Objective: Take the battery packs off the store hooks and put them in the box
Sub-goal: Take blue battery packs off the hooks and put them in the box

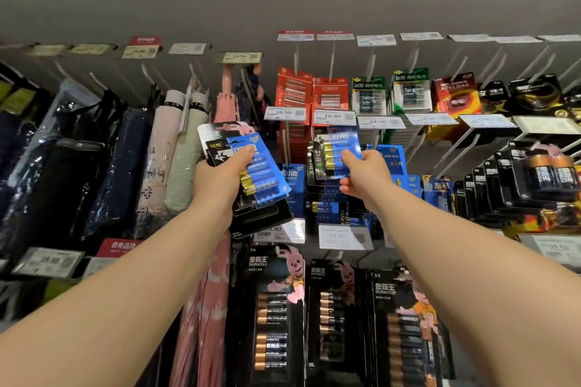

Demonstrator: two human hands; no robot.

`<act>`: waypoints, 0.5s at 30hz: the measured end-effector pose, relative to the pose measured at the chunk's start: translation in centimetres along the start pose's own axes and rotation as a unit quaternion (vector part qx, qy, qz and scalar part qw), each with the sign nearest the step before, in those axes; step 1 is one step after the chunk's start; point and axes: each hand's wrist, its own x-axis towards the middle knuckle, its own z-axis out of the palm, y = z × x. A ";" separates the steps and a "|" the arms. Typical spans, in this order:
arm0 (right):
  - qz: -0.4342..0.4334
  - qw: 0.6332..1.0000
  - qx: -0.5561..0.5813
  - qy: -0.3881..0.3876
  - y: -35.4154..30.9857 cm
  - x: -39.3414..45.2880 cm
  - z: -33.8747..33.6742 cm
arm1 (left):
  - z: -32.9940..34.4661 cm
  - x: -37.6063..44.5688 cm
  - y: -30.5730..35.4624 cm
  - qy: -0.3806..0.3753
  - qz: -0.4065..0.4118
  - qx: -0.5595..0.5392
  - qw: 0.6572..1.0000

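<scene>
Forearms reach up from the bottom corners, both yours, bare, stretched toward the display. Between them, nearest you on the lowest row, hang black battery cards [272, 308] with copper-topped cells and a pink rabbit on the header, three columns side by side. Just left of them hang pink folded umbrellas [204, 308].

Your left hand [220, 179] grips a fanned stack of battery packs [251, 173]: thumb pressed across the front of a blue card, the other fingers curled behind out of sight. Black cards sit behind and below the blue one, and the stack tilts to the right.

Your right hand [366, 173] pinches one blue battery pack [336, 152] by its lower right edge, thumb on the front and fingers curled behind. That pack sits in front of the blue packs on the hooks [388, 157]; whether it is off its hook you cannot tell. White price tags [344, 237] hang below them, one reading 24.90.

Farther right, black packs of larger cells [547, 176] crowd their hooks. Farther left, folded umbrellas in sleeves [169, 148] hang in a row, dark, cream and pale green.

On the row above hang red battery cards [294, 88], green-topped cards [408, 88], and black-and-red button-cell cards [454, 93], with tags reading 10.90 and 14.90. Behind everything runs a grey wall panel [188, 16].
</scene>
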 end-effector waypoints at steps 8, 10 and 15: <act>0.045 0.998 -0.041 0.021 -0.7 -0.1 0.9 | -0.4 -0.3 -1.9 -0.002 -0.012 -0.016 1.000; 0.023 0.997 -0.068 0.038 -0.8 0.3 1.1 | -0.3 -0.2 -2.0 -0.002 -0.013 -0.013 1.000; 0.044 0.994 -0.085 0.052 -0.8 1.6 1.2 | -0.1 0.0 -1.8 -0.015 -0.007 -0.012 1.000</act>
